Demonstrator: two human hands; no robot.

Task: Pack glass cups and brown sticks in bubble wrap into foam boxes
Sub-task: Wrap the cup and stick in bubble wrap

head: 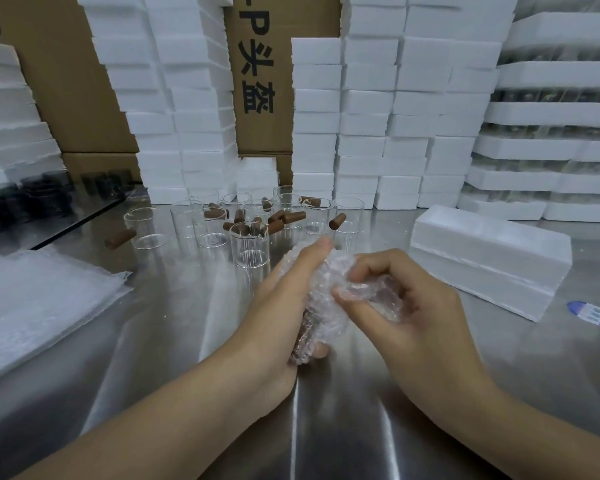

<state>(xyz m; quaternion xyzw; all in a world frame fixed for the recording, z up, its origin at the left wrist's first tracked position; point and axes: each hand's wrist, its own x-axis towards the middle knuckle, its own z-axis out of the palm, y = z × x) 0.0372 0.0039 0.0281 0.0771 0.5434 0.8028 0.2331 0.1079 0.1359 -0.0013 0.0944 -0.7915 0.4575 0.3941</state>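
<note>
Both hands meet at lower centre of the frame: the left hand [284, 306] is curled around a bubble wrap bundle [326, 299] with a brown stick [303, 327] showing through it, and the right hand [406, 299] pinches the bundle's loose end. Under them I see a shiny steel table [187, 375]. At the left edge lies a stack of bubble wrap sheets [32, 306]. At centre right lies a long foam box [489, 258], with a blue sticker [593, 314] near it. Beyond the hands stand clear glass cups [250, 244], with loose brown sticks [281, 216] scattered among them. Dark cups [32, 199] sit at upper left. Foam box stacks [378, 116] and cardboard cartons [260, 81] wall off the back.
</note>
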